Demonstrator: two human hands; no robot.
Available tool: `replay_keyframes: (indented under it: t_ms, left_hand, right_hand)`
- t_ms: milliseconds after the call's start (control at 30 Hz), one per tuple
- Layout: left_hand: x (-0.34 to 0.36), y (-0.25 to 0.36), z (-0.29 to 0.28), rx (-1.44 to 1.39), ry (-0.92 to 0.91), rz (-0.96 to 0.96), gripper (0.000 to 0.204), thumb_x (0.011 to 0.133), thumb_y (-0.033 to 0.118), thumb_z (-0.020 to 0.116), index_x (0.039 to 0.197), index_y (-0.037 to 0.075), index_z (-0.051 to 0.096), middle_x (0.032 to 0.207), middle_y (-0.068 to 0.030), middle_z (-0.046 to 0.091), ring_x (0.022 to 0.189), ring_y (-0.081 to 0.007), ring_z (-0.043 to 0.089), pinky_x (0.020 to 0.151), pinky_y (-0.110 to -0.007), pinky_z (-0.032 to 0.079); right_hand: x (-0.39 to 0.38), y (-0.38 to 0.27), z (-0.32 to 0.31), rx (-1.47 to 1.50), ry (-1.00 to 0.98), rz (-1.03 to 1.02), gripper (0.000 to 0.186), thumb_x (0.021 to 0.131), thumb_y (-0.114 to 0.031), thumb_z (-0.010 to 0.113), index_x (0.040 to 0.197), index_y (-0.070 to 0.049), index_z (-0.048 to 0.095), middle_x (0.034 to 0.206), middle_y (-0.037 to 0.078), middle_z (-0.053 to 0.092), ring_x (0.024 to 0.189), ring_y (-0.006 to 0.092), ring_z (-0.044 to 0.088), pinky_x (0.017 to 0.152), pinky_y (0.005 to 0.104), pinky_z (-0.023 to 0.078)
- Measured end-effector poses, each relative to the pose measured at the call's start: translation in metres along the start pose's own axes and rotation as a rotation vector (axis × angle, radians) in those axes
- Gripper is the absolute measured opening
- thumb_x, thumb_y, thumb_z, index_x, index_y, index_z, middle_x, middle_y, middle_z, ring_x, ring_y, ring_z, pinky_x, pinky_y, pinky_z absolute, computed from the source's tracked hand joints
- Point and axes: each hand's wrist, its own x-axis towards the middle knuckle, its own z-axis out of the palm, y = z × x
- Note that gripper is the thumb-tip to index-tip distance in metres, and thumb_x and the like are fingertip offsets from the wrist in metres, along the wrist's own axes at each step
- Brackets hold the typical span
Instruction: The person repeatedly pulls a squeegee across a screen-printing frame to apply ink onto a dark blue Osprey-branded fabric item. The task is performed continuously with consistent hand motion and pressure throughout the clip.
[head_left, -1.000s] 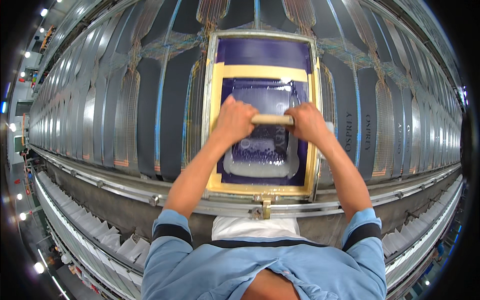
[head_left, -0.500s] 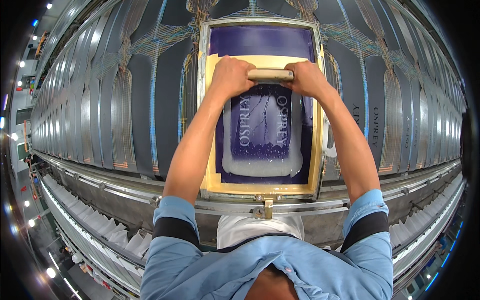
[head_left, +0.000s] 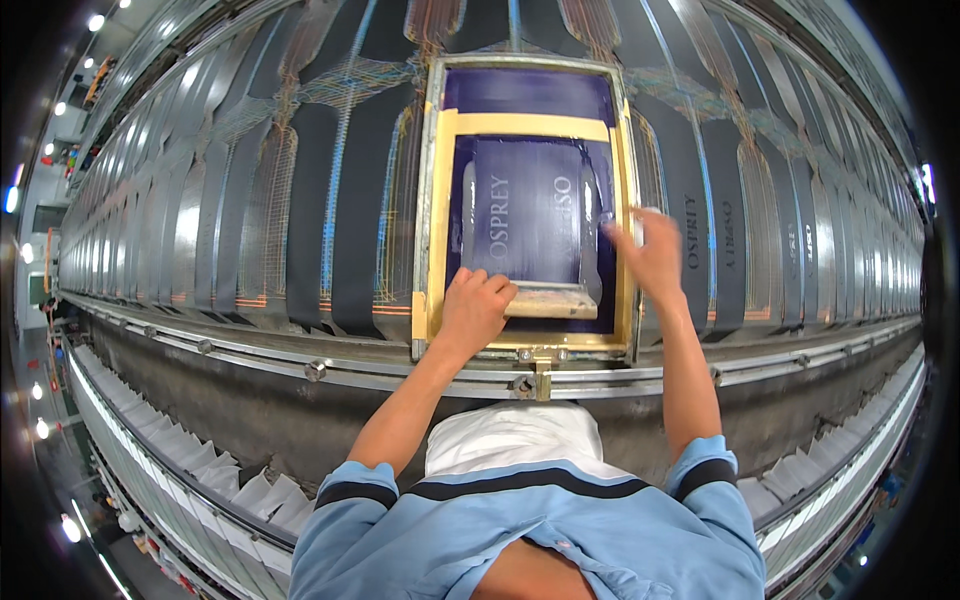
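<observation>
A screen-printing frame [head_left: 427,200] with a metal rim and yellow tape around a purple mesh lies on dark sheet material. Near the mesh's front end rests a squeegee [head_left: 552,303] with a wooden handle. My left hand [head_left: 477,307] is closed around the squeegee's left end. My right hand [head_left: 655,255] is off the squeegee, at the frame's right edge. It is somewhat blurred, with thumb and fingers apart. Pale lettering shows through the mesh, and wet ink [head_left: 590,215] lies along its right side.
Dark cut-pattern sheets [head_left: 350,200] with coloured line patterns cover the long table. A metal rail [head_left: 250,357] runs along its near edge, and a brass-coloured clip [head_left: 543,380] on the frame meets it. White folded sheets [head_left: 200,460] line a rack at the lower left.
The squeegee has come from the far end of the mesh toward me, leaving the ink mostly swept from the middle. My right hand has let go of it and moved to the frame's right edge.
</observation>
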Motion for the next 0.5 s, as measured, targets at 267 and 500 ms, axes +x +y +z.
replay_keyframes:
  t_ms: [267,500]
  left_hand:
    - [-0.011,-0.007,0.0,0.045,0.006,0.011,0.042,0.065,0.011,0.08,0.106,0.014,0.072,0.105,0.0012,0.07,0.094,-0.0212,0.063,0.088,-0.038,0.044]
    - [-0.048,-0.068,-0.044,0.021,0.061,-0.039,0.035,0.065,0.012,0.078,0.1,0.017,0.074,0.1,0.0037,0.07,0.091,-0.02,0.063,0.086,-0.038,0.043]
  right_hand:
    - [0.016,0.095,0.049,0.198,0.066,0.429,0.032,0.101,-0.035,0.064,0.1,-0.003,0.07,0.089,0.015,0.07,0.079,0.0253,0.065,0.075,0.0391,0.05]
    - [0.017,0.003,0.084,0.366,0.213,0.37,0.029,0.101,-0.032,0.066,0.094,-0.003,0.067,0.073,0.004,0.06,0.062,0.0138,0.049,0.06,0.0356,0.043]
